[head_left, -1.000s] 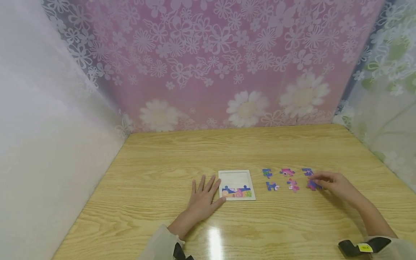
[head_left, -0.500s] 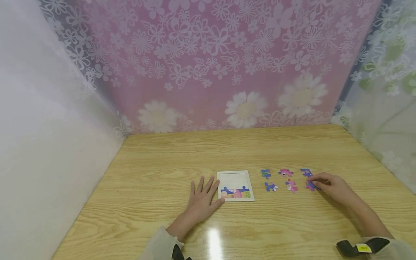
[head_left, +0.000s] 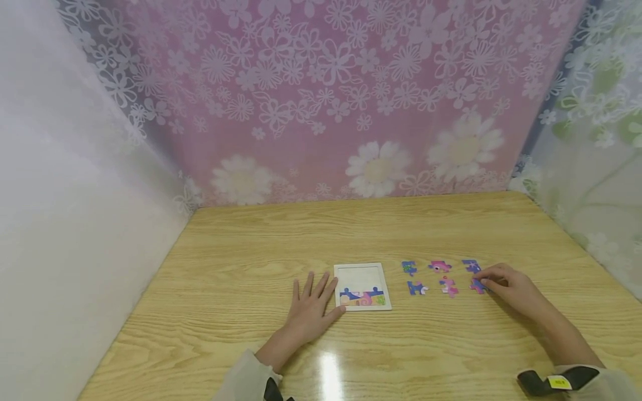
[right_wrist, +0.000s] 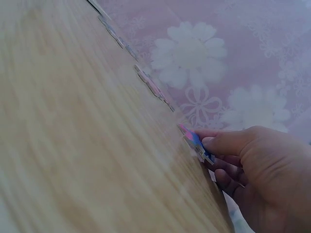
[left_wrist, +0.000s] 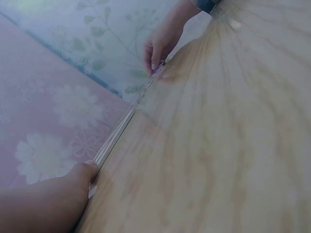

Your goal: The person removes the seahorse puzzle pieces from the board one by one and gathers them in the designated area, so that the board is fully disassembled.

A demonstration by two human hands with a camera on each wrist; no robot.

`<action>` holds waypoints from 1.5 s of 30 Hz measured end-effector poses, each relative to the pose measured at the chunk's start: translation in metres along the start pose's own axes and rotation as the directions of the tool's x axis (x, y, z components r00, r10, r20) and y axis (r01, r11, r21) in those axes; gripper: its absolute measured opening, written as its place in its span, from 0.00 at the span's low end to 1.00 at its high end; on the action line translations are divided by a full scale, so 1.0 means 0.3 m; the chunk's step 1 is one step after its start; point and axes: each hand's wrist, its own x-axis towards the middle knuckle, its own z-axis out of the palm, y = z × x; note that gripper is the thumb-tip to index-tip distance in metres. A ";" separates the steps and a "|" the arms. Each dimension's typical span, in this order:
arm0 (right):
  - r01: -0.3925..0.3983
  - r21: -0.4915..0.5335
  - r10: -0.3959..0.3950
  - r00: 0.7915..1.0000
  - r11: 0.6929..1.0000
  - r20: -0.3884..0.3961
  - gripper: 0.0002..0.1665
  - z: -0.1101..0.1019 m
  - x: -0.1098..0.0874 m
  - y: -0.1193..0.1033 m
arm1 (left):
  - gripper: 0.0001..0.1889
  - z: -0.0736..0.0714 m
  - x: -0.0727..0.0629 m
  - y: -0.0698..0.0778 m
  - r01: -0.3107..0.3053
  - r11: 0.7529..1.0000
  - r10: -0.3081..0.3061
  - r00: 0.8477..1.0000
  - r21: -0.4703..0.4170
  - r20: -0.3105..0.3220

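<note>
My left hand [head_left: 308,314] lies flat on the table with its fingers spread, the fingertips and thumb at the left edge of a white puzzle frame [head_left: 387,287]. Along the bottom of that frame sits a row of joined puzzle pieces [head_left: 363,299]; its upper part shows a bare white base. Thumb and forefinger of my right hand [head_left: 516,292] pinch a blue and pink jigsaw piece [head_left: 477,286], the lower right one of the loose set. The right wrist view shows this jigsaw piece [right_wrist: 195,141] between the fingertips, low over the wood and partly hidden by the thumb.
Loose pieces lie in two rows right of the frame: a green and blue piece [head_left: 409,268], a pink piece with an eye [head_left: 439,267], a blue one [head_left: 471,265], a blue and white one [head_left: 417,288] and a pink one [head_left: 448,287]. A flowered curtain [head_left: 321,111] hangs behind the table [head_left: 301,239].
The head view has drifted a little, so everything sits slightly further left. The pinched jigsaw piece has shifted slightly left under my right fingers. My left hand stays at the frame.
</note>
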 end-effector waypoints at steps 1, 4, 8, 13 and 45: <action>0.005 -0.003 -0.005 1.000 1.000 -0.001 0.07 0.001 0.000 0.000 | 0.37 0.000 0.000 -0.001 0.000 1.000 0.000 1.000 0.002 0.001; 0.016 -0.001 -0.016 1.000 1.000 -0.004 0.07 0.004 0.002 -0.003 | 0.37 0.000 0.000 -0.003 -0.002 1.000 0.002 1.000 -0.001 -0.002; 0.019 0.012 -0.019 1.000 1.000 0.000 0.07 0.005 0.006 -0.007 | 0.37 0.001 0.000 -0.005 -0.004 1.000 0.004 1.000 -0.007 -0.006; 0.013 0.006 -0.013 1.000 1.000 0.005 0.07 0.007 0.008 -0.005 | 0.37 0.000 -0.001 -0.004 -0.002 1.000 0.002 1.000 -0.001 -0.002; -0.055 -0.027 0.055 0.998 0.998 0.013 0.07 0.003 -0.002 0.003 | 0.37 0.003 0.000 -0.001 0.008 1.000 -0.008 1.000 0.002 0.007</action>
